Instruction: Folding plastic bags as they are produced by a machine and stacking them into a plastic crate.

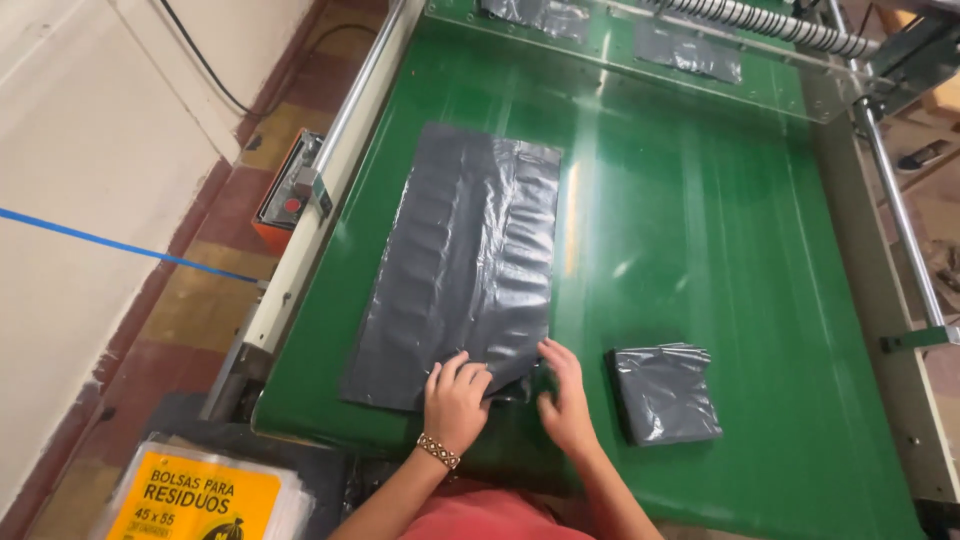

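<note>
Landmark: green bench [700, 250], a flat conveyor-like surface.

Left of the bench, on the floor by the wall: an orange switch box [285, 190] fixed against the bench's side rail. Below the bench's near left corner: a stack of clear packets with a yellow label [200, 490].

On the bench, left of centre: one long grey plastic bag [465, 260], lying flat and wrinkled, its length running away from the person, its near end at the bench's near edge.

Left hand [455, 400], beaded bracelet on the wrist: lies palm down on the bag's near end, fingers spread and bent; grip narrow, pressing the plastic, not closed round it.

Right hand [565, 395]: just beside the left, at the bag's near right corner, fingers curled onto the edge; whether it pinches the plastic, cannot tell.

Right of the hands, apart from them: a folded grey bag bundle [665, 392], near the bench's front edge.

Far end of the bench: more grey bags [690, 50] under a clear guard.
</note>
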